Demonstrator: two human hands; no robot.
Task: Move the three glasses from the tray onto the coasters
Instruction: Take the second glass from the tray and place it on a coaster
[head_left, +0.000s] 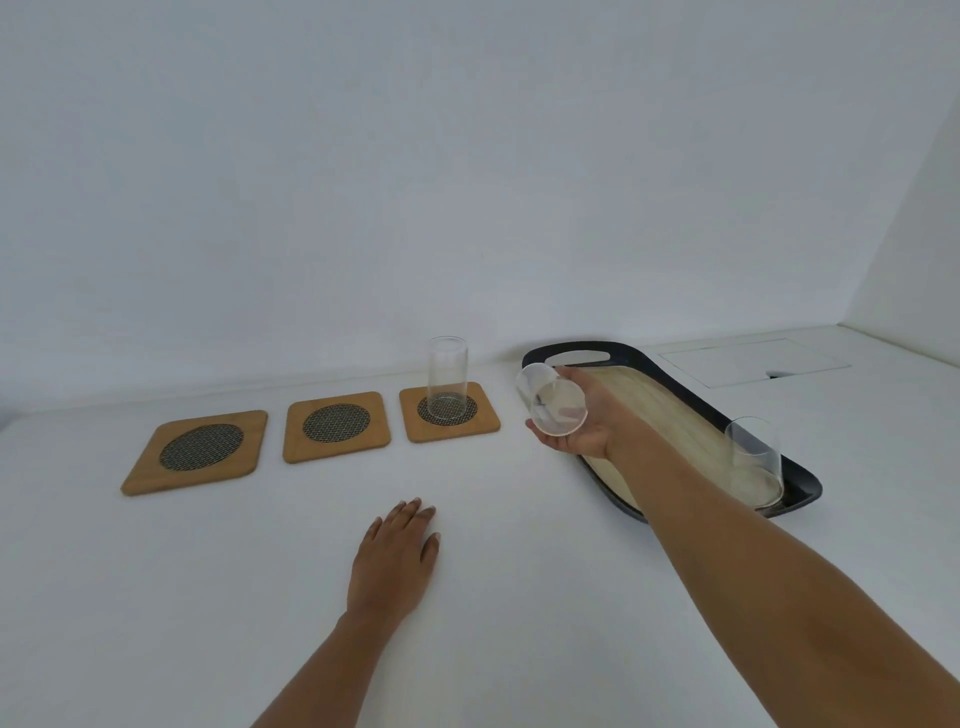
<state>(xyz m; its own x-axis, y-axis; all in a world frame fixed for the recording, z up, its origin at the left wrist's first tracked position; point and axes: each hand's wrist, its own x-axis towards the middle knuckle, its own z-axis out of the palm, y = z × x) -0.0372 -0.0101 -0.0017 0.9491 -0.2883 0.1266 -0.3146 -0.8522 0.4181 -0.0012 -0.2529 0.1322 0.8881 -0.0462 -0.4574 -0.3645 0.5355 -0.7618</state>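
Three glasses are being dealt with across a white bench (519, 597), and they are now lying in three different places. The dark-rimmed tray (670, 382), the largest thing on the bench, is sitting at the right with its pale floor almost bare; one glass (756, 460) is being left upright near its close end, apparently awaiting its turn. To the left of the tray, three wooden coasters are being kept in a row, presumably so that each takes one glass. The left coaster (200, 452) and the middle coaster (336, 426) are not yet filled, while the right coaster (449, 412) is already carrying a tall glass (447, 376), set upright on its mesh disc. The right hand (584, 421) is wrapped around a second glass (551, 405), which is being held tilted in the air over the tray's left edge, just beside the filled coaster; the middle coaster is judged to be its likely destination. The left hand (397, 556) is lying flat and empty on the bench, fingers loosely spread, seemingly as a brace.
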